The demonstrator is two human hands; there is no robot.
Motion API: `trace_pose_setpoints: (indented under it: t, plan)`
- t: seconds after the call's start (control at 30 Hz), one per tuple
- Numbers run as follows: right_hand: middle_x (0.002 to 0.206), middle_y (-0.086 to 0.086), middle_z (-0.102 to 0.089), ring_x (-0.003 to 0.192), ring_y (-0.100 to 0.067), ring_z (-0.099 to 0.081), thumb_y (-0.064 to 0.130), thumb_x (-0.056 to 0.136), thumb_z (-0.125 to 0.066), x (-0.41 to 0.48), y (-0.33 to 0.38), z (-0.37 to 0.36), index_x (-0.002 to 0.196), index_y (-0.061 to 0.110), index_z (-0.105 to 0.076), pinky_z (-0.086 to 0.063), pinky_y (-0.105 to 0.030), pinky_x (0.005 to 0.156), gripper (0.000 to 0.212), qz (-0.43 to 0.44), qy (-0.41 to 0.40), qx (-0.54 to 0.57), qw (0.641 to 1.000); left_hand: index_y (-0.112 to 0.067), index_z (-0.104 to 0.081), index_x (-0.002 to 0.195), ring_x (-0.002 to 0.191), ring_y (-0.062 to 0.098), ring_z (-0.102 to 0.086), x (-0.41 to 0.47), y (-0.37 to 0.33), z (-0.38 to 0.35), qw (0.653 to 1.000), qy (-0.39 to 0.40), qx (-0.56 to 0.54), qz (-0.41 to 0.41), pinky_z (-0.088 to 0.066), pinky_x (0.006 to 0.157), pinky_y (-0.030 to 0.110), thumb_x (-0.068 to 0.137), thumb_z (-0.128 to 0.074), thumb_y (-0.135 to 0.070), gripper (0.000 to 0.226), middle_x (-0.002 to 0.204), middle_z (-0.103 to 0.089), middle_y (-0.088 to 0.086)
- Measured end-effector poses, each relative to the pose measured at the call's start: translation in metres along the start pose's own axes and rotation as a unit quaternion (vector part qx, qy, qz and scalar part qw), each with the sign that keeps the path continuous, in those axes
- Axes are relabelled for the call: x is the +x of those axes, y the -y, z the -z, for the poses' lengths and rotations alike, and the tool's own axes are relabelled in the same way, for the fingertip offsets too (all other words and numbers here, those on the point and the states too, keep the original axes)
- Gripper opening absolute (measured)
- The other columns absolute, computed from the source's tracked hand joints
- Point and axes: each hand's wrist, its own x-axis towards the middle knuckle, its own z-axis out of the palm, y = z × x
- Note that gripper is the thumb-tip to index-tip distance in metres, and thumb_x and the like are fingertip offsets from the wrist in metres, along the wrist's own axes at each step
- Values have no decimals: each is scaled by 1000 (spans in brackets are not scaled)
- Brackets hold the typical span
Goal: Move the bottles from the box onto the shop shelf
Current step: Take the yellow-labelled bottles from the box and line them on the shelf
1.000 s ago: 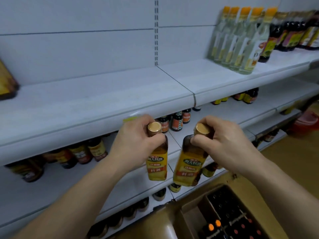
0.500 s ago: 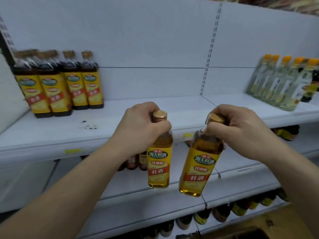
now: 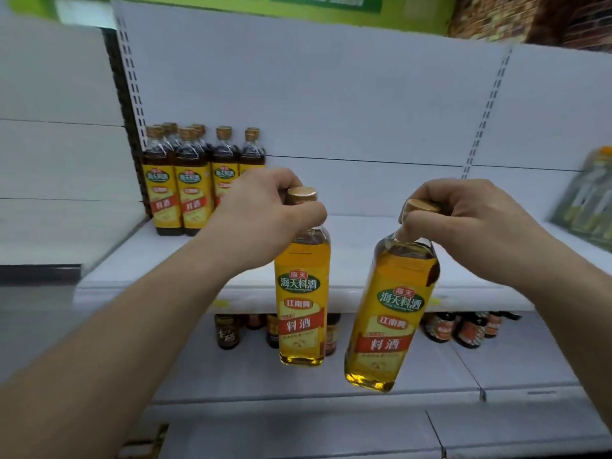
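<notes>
Midair before shelf edge [image 3: 149,293], gripped bottles [image 3: 302,293]

The left bottle [image 3: 303,293], in front of the shelf [image 3: 364,286], carries a yellow label: 海天 in a red badge, 海天料酒 on a green oval, 江南黄 on red, 料酒 on a red band. The right bottle [image 3: 394,309] reads the same. The rear bottles [image 3: 180,193] at the shelf's back left show 料酒. The sign [image 3: 324,3] above the shelf is too blurred to read.

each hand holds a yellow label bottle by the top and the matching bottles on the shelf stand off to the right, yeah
Not quite: the head view shows the matching bottles at the left end of the shelf. The left hand and right hand do each hold a yellow-label bottle by the top.
</notes>
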Motion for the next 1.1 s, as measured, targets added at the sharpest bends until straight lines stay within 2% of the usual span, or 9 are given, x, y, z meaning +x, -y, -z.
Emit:
trace_pose_setpoints:
  t: [0.13,0.23,0.37,0.47,0.6,0.73,0.97,1.1]
  plan:
    - [48,11,-52,39,-5,-39,26,80,-68,27,9,-5,74,20,-71,-34,-22,45,9,31,7,28,999,-20,-69,78,53,6,-51,13,1,15,1000,-21,16,-3,-44,55,29,81,-76,-32,15,66,-63,4]
    - [51,5,-55,38,-4,-37,27,78,-67,49,11,-9,71,21,-73,-29,-13,36,11,49,19,52,997,-19,-71,80,57,21,-60,26,2,23,999,-40,12,0,-53,57,39,81,-76,-31,13,68,-66,6]
    - [61,-3,-62,42,-3,-40,31,77,-67,83,11,-15,73,29,-75,-29,-11,37,10,72,26,63,995,-17,-72,82,51,10,-52,47,4,29,997,-65,28,6,-45,51,29,81,-76,-31,14,68,-63,10]
    - [74,-7,-68,45,-3,-43,35,74,-63,109,11,-20,75,29,-76,-33,-13,40,14,95,38,67,993,-17,-73,83,54,13,-56,62,6,32,996,-77,31,20,-48,50,31,81,-76,-33,16,71,-65,13]
    - [52,5,-54,38,-3,-39,35,73,-65,141,11,-28,72,23,-75,-31,-14,37,16,115,59,87,988,-16,-74,82,58,12,-56,83,11,34,993,-102,50,23,-45,59,33,80,-77,-34,18,73,-67,12]
    - [55,10,-53,43,-2,-42,40,69,-64,170,7,-41,77,20,-74,-34,-19,45,24,133,62,81,986,-18,-72,79,55,10,-55,100,19,34,990,-118,70,24,-45,57,34,81,-76,-34,16,71,-66,10]
    - [48,16,-51,43,-1,-45,36,77,-70,204,4,-67,79,21,-72,-34,-22,47,16,130,65,78,986,-20,-70,75,52,6,-52,121,45,34,988,-125,89,31,-46,57,33,82,-76,-36,18,61,-61,2]
    - [60,9,-56,52,-6,-47,31,83,-72,216,9,-82,81,20,-70,-37,-26,51,11,120,63,70,988,-19,-69,75,53,9,-54,133,64,39,988,-125,89,33,-46,56,33,83,-76,-33,17,61,-61,1]
